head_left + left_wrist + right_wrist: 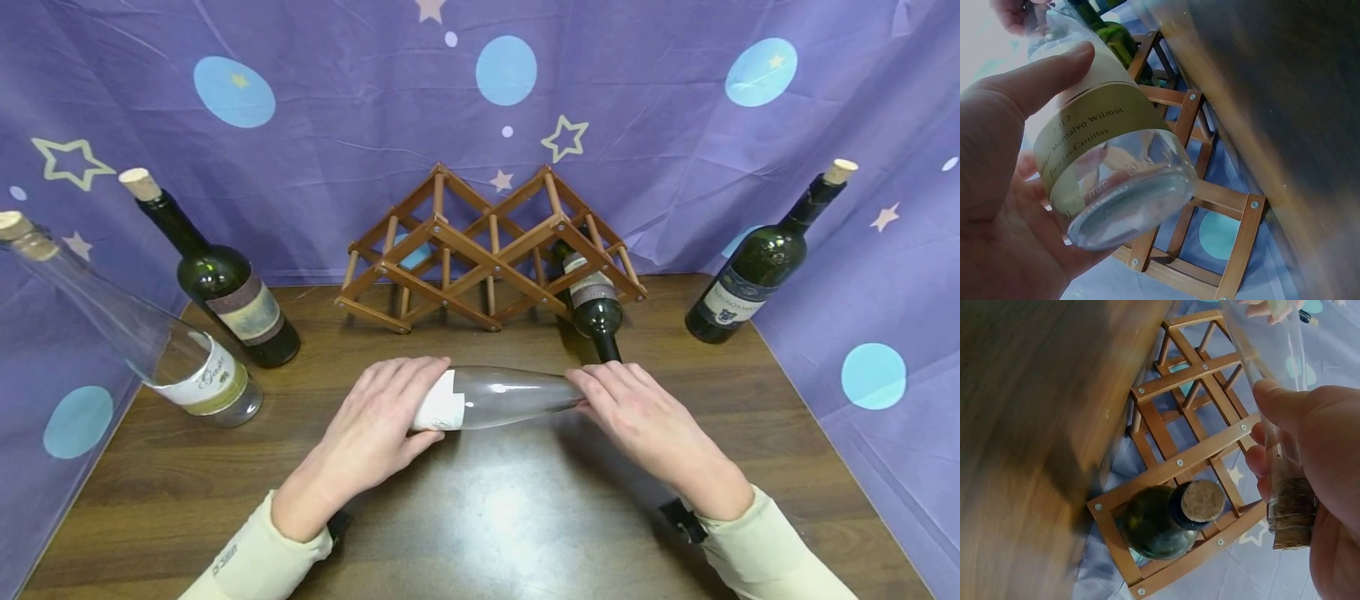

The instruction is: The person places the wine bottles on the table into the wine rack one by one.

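Observation:
A clear glass bottle (pixel 506 398) lies sideways above the table, held between both hands. Its labelled base end is gripped by my left hand (pixel 382 412), thumb over the label (pixel 1088 122) in the left wrist view. My right hand (pixel 645 417) grips the neck, and the right wrist view shows a cork (pixel 1291 512) in its mouth. Behind the bottle stands a folding wooden wine rack (pixel 495 267). One dark green bottle (pixel 600 312) lies in the rack's right lower slot, its corked neck (pixel 1202 501) pointing toward me.
At the left stand a corked dark green bottle (pixel 236 287) and another clear corked bottle (pixel 202 375). A dark green corked bottle (pixel 750 275) stands at the right rear. A purple patterned cloth (pixel 637 108) hangs round the wooden table (pixel 510 533) at the back and sides.

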A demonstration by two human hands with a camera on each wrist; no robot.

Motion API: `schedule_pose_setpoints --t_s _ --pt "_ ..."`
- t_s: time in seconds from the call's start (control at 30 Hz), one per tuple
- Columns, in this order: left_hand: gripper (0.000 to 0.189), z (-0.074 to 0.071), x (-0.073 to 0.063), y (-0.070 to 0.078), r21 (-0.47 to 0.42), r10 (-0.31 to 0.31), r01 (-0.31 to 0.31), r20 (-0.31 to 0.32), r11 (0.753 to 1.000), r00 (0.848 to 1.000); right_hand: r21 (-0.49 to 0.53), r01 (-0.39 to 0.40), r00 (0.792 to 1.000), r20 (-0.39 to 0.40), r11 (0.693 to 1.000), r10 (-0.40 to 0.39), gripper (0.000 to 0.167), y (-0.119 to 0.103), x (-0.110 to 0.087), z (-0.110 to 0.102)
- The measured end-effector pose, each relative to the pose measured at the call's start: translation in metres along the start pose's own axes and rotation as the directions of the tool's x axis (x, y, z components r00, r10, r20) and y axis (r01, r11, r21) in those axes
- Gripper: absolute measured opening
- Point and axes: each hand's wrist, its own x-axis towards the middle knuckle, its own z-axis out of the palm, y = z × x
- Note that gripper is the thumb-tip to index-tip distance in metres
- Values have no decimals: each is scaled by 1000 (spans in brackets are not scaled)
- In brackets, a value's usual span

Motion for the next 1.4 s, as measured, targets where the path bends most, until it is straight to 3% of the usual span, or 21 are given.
schedule_pose_setpoints --t_s 0.57,1.17,1.4 --pt "96 -10 2 -11 16 -6 7 -105 1000 995 20 -81 996 -21 997 82 53 7 -16 -18" --pt "101 -12 2 -34 -25 -43 38 -195 999 980 41 -113 991 -65 993 115 55 11 -34 -28" --pt "101 -10 3 -47 -23 -88 85 -221 996 971 42 -121 988 -86 992 125 57 13 -38 -30"
